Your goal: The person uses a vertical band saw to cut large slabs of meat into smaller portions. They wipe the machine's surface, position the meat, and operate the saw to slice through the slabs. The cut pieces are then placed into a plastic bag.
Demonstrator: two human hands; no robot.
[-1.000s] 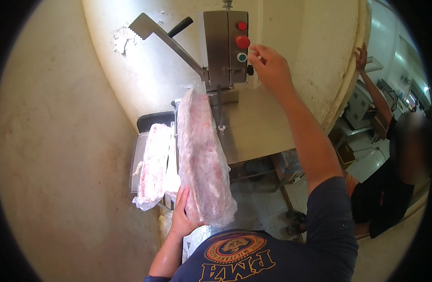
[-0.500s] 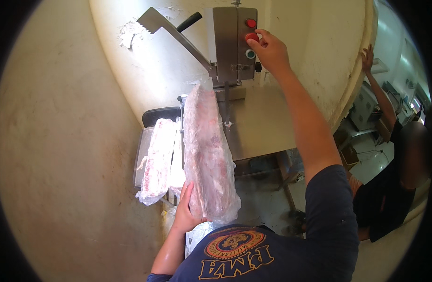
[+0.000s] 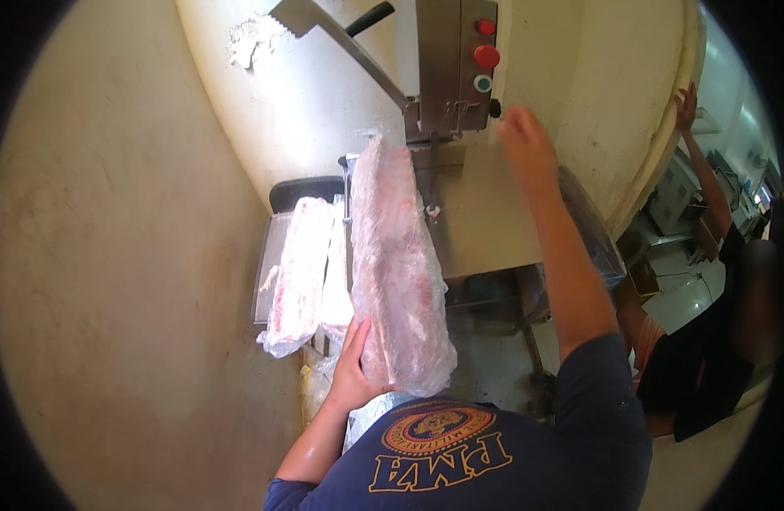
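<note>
A long slab of frozen, plastic-wrapped meat (image 3: 400, 272) lies lengthwise on the steel table (image 3: 486, 230) of a bone saw (image 3: 441, 68). My left hand (image 3: 356, 375) grips the slab's near end, thumb on top and the other fingers hidden beneath. The slab's far end lies close to the left of the saw's narrow upright blade (image 3: 435, 179). Off to the right of the machine, my right hand (image 3: 528, 145) is in the air above the table, smeared by motion. Near it on the machine's face are red buttons (image 3: 487, 57) and a green button (image 3: 482, 83).
More wrapped frozen meat (image 3: 302, 264) rests on a tray (image 3: 273, 255) at the left, beside a plain wall (image 3: 128, 255). A hinged metal arm (image 3: 349, 47) with a black handle (image 3: 371, 19) sticks out from the saw. Another person (image 3: 707, 366) stands at the right, one hand on the wall's edge.
My right hand has come off the red button and moved down and to the right. The left hand keeps its hold on the slab; the whole view has shifted slightly.
</note>
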